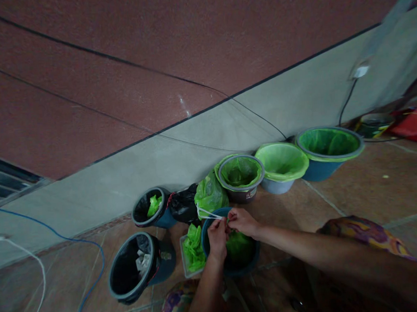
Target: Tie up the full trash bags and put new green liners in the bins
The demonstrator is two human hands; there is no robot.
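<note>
My left hand (217,238) is closed in a pinch on a white string (209,214), which stretches left toward a tied green plastic bag (211,193) by the wall. Fingertips of my right hand (243,222) meet those of the left; they are closed too, but what lies between them is hidden. Both hands hover over a blue bin (255,261) with green plastic (239,247) inside. Beside it, a pale tray (185,265) holds crumpled bright green bags (193,246).
Right along the wall stand a brown bin (244,194), a pale bin (278,185) and a blue bin (324,167), all green-lined. To the left are two black-lined bins (170,259) (165,219) and a black bag (183,205). A blue cable (102,256) crosses the tiles.
</note>
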